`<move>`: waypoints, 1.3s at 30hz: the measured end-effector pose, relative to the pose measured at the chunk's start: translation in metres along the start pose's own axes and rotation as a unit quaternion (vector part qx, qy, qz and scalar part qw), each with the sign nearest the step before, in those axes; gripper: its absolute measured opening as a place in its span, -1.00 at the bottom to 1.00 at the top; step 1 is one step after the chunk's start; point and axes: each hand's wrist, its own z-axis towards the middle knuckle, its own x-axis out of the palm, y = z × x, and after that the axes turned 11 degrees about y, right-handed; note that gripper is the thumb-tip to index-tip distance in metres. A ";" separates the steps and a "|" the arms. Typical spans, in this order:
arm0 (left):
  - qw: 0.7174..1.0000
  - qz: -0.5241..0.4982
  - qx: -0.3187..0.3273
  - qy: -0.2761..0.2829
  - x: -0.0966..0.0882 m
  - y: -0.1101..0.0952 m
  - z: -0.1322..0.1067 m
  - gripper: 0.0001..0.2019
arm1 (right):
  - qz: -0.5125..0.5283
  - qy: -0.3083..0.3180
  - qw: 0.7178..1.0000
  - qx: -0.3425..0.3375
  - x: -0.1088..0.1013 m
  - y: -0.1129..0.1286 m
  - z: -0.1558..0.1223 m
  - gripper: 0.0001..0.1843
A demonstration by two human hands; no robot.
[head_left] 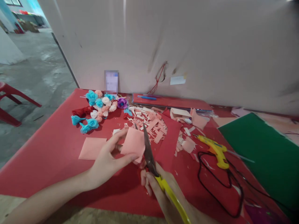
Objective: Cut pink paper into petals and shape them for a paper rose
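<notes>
My left hand holds a square of pink paper upright, thumb in front and fingers behind it. In my right hand is a pair of scissors with yellow handles. One dark blade lies along the right edge of the paper; the tip of the other shows above its top, so the blades are parted around it. Another pink paper piece lies flat on the red table just left of my left hand. Beyond the scissors spreads a heap of pink paper scraps.
Blue, pink, white and purple paper flowers sit at the back left. To the right rest a yellow glue gun with a black cord and a green sheet. A phone leans against the white wall panel. A red stool stands left.
</notes>
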 end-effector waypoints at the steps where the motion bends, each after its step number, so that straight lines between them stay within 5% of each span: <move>1: 1.000 -0.005 -0.010 0.005 0.000 -0.002 0.001 -0.57 | -0.002 -0.001 1.000 0.001 0.000 0.000 0.001 -0.63; 8: 0.999 0.000 -0.030 0.026 -0.002 -0.014 0.006 -0.80 | -0.008 0.006 1.000 0.003 -0.002 0.002 -0.002 -0.65; 25: 0.992 -0.086 -0.067 0.063 -0.014 -0.018 0.011 -0.85 | 0.028 0.030 0.999 0.011 -0.009 -0.003 -0.006 -0.66; 32: 0.983 -0.158 -0.077 0.050 -0.018 -0.020 0.011 -0.80 | 0.084 0.052 0.995 0.006 0.005 -0.021 0.005 -0.60; 39: 0.972 -0.170 -0.117 0.114 -0.017 -0.018 0.009 -0.82 | 0.106 0.055 0.993 0.011 0.012 -0.029 0.017 -0.57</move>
